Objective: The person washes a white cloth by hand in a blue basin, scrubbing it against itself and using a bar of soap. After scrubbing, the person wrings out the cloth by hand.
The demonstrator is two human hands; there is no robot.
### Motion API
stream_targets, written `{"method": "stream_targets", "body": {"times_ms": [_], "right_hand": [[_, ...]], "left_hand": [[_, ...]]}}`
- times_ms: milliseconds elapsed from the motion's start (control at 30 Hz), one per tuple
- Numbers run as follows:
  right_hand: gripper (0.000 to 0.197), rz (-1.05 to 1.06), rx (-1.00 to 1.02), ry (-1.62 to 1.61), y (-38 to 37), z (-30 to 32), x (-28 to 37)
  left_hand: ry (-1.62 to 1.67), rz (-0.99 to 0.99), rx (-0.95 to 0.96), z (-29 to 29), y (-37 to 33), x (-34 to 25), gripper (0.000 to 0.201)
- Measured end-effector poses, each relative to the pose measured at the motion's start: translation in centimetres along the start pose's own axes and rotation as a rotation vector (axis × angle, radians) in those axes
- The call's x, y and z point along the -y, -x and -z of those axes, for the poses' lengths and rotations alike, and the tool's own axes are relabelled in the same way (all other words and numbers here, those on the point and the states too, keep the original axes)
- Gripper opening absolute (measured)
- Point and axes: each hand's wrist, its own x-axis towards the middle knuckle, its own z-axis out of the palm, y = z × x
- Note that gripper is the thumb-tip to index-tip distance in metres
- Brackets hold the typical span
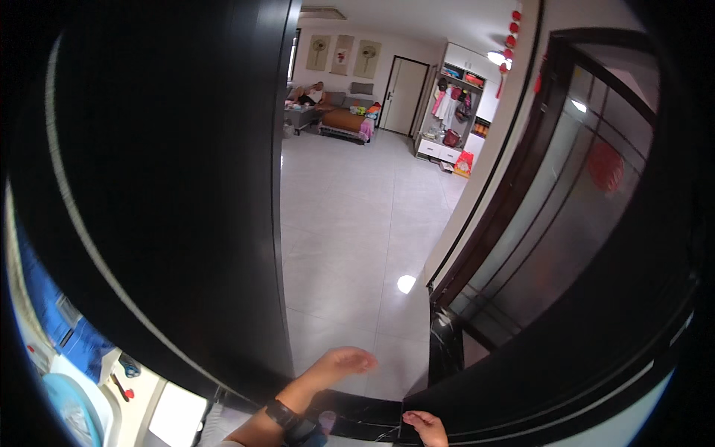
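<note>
A dark door panel fills nine o'clock; a black threshold lies at six; near it, the left hand curves loosely, seemingly empty; right hand at five (grip: cannot tell); apparently a doorway crossing, calling for hands clear of the panel

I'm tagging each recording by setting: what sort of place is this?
Most likely a home, looking into its living room: a grey sofa stands at the far end, three hangings decorate the wall, and clothes hang in a white cabinet.
</note>
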Motion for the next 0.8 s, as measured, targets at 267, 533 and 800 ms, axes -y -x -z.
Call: {"method": "stream_targets", "body": {"times_ms": [267,533,800], "right_hand": [[0.017,0.019,-0.005,0.041,-13.4,2.2,3.5],[0.022,-0.103,-0.083,0.167,-19.5,6.2,6.3],[0.032,0.011,-0.26,0.165,-31.2,11.2,12.7]], "left_hand": [[0.132,-0.049,-0.325,5.3,-8.1,-2.0,0.02],[0.143,-0.007,-0.527,10.3,-16.1,-0.8,0.02],[0.118,-0.044,-0.765,16.2,-27.1,-1.3,0.014]]}}
